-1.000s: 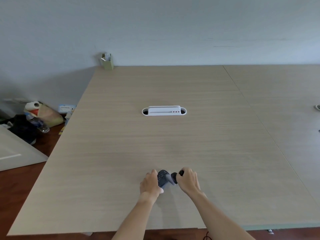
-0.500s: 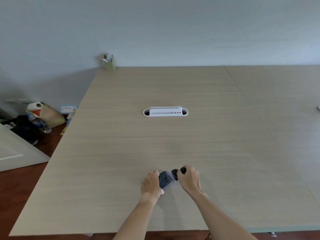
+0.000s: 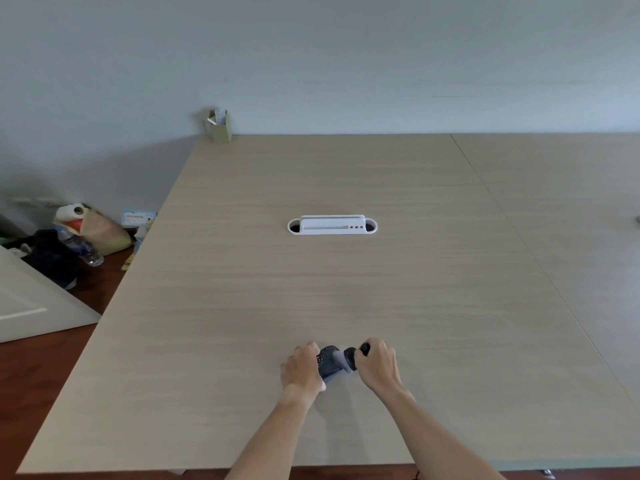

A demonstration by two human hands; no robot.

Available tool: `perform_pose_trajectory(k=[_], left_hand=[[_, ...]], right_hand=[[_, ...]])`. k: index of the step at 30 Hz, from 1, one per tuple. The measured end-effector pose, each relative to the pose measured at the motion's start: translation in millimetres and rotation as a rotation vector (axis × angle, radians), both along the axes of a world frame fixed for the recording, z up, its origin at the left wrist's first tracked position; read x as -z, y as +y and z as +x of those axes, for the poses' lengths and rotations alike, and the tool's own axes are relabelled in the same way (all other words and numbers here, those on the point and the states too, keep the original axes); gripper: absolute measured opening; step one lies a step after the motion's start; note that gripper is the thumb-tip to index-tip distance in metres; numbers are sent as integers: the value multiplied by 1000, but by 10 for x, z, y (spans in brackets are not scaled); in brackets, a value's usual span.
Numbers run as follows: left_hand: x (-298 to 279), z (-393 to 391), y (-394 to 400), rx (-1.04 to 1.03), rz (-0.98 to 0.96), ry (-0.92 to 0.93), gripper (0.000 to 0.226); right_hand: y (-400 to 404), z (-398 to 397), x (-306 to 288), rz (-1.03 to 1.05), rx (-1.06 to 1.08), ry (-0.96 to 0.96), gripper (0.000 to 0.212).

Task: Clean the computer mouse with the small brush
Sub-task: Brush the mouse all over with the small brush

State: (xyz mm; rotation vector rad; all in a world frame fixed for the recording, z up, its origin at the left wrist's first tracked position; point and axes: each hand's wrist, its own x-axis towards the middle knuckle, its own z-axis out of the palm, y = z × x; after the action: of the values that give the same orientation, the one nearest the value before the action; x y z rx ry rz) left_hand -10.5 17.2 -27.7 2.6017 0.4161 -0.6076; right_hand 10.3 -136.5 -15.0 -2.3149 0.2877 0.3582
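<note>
A dark computer mouse [image 3: 326, 362] is held tilted just above the wooden table [image 3: 346, 289], near its front edge. My left hand [image 3: 300, 367] grips the mouse from the left side. My right hand [image 3: 377, 365] is closed around a small brush [image 3: 348, 361] with a black handle and pale grey bristles. The bristles rest against the right side of the mouse. Most of the brush handle is hidden in my fist.
A white cable port cover [image 3: 331, 225] is set into the table's middle. A small green box [image 3: 219, 128] stands at the far left corner by the wall. Bags, a paper roll and a water bottle [image 3: 81, 245] lie on the floor to the left.
The brush has shifted slightly across the mouse, and both hands have stayed in about the same spot near the front edge. The grips are unchanged.
</note>
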Motion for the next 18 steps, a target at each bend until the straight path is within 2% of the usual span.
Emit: perform_pose_trajectory(k=[4,8,13,18], left_hand=[[13,1,6,-5,-8,-4,63],[20,-1,16,-9,-24,-14,61],[31,-4,14,-15,-33,-16,64],[21,-6,17,-21,-49,-26,62]], right_hand=[[15,0,-45,33,66,-57,16],[38,10,-23,49,-44,2,14],[21,31,-63,1,77,-43,24],[18,40,15,81,3,27,17]])
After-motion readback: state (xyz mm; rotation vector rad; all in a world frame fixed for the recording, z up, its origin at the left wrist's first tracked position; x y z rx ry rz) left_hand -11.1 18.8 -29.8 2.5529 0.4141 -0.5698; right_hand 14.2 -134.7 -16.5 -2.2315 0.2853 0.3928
